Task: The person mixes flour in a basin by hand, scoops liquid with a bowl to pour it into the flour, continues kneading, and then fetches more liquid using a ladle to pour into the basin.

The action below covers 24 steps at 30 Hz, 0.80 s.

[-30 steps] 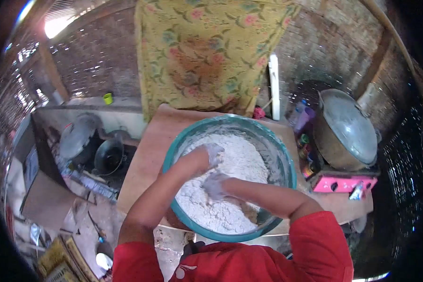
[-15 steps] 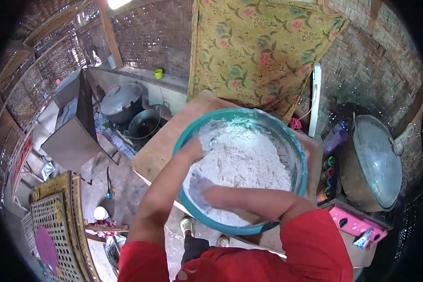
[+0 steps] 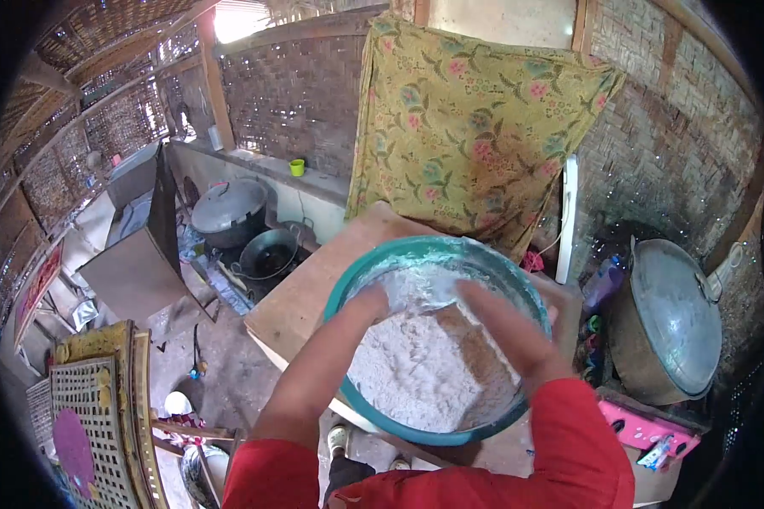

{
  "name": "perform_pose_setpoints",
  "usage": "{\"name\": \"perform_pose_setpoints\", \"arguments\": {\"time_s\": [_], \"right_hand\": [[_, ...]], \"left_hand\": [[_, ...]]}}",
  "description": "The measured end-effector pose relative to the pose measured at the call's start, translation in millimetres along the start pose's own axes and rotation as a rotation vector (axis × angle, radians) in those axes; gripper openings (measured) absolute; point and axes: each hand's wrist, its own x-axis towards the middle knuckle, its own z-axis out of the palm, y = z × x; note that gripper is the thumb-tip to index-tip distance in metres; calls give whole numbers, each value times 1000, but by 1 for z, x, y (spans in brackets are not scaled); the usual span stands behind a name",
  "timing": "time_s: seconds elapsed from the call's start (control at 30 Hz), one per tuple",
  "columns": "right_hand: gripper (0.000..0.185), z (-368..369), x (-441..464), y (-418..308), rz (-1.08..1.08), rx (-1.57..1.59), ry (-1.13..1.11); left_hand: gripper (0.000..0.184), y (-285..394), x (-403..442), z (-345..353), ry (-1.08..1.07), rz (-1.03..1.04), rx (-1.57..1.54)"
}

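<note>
Has left hand [image 3: 396,296] near eleven o'clock and right hand [image 3: 444,293] near twelve inside the teal basin [image 3: 450,439], wrists apart, grip too blurred to tell, most flour [image 3: 412,373] lying towards six.

In the round teal plastic bowl [image 3: 450,438], the left hand [image 3: 446,293] has moved from about 8 o'clock to 12, closer to the right hand [image 3: 392,295], now near 11. The loose white powder [image 3: 412,369] now shows a broader tan patch [image 3: 477,346] toward 2 to 3 o'clock.
</note>
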Motion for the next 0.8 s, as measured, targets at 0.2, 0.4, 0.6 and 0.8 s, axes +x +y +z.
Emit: {"name": "perform_pose_setpoints", "arguments": {"time_s": [0.2,0.4,0.6,0.8], "right_hand": [[26,70,-24,-2,-10,-341,79],[45,34,-106,-9,118,372,-52],[53,8,-48,57,338,222,238],[54,55,-68,-1,309,12,192]], "left_hand": [[86,-48,5,65,-524,203,109],[59,-37,66,119,-328,749,-153],[87,-48,155,94,-304,449,191],[92,-45,129,72,-817,692,-113]]}}
